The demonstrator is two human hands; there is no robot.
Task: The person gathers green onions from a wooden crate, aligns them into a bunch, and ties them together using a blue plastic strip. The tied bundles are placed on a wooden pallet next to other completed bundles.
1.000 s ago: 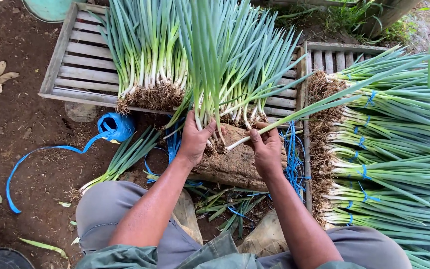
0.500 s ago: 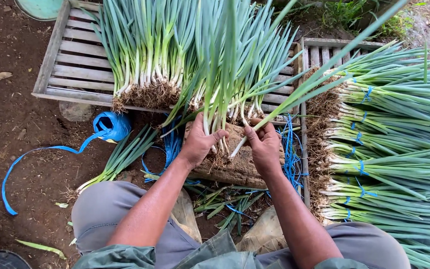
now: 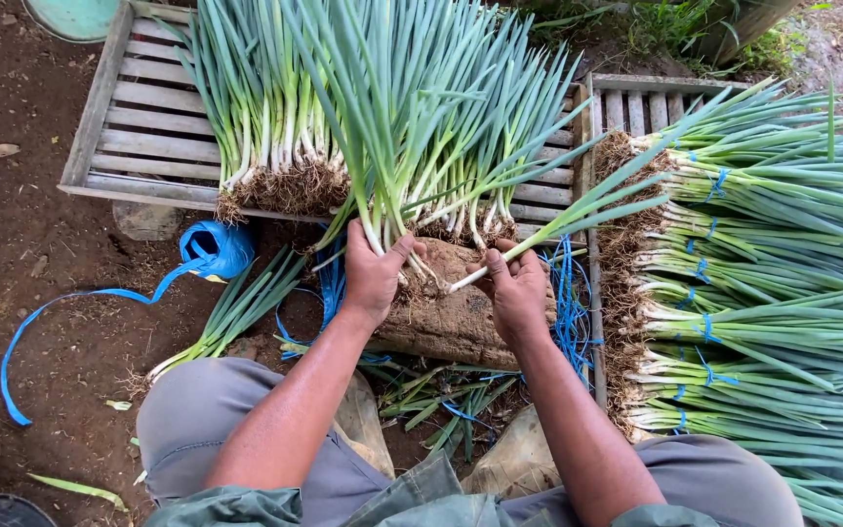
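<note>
Weathered grey wood crate (image 3: pixel 139 137) beyond left hand (image 3: pixel 375 273); rough brown log (image 3: pixel 451 312) beneath it; glossy blue plastic twine roll (image 3: pixel 215 249) left.

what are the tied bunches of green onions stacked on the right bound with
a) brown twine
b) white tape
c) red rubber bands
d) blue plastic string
d: the tied bunches on the right each carry a knot of blue plastic string around their stalks, the same blue as the roll of string lying on the soil by the left hand.
</note>
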